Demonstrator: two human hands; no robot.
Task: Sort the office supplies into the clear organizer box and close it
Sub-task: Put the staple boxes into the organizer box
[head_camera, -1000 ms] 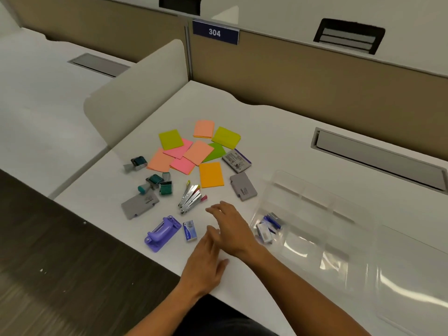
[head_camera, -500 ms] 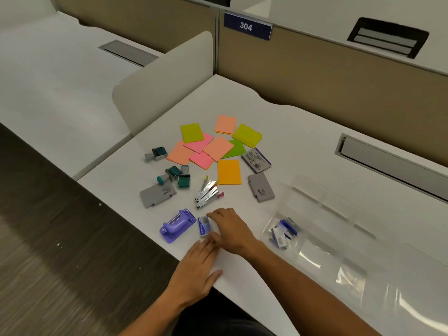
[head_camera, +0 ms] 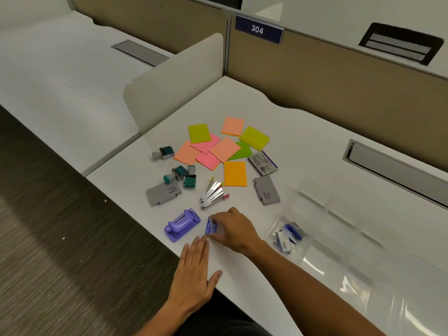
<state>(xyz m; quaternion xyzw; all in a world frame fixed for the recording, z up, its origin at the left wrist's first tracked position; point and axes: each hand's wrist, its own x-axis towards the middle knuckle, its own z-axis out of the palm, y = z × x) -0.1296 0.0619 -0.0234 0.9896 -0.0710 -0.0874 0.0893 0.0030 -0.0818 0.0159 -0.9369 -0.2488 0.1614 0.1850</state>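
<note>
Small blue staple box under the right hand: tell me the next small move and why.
Probably lift the small blue staple box and carry it right to the clear organizer box. The right hand already pinches it, and similar blue boxes lie in the organizer's near compartment. The left hand rests flat on the desk.

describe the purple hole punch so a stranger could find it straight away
On the white desk, look along the near edge, left of the right hand. The purple hole punch sits there, the only lilac item, chunkier than the flat grey cases behind it.

Right hand (head_camera: 234, 229) around blue staple box (head_camera: 210, 226) beside purple punch (head_camera: 182, 224)
</note>
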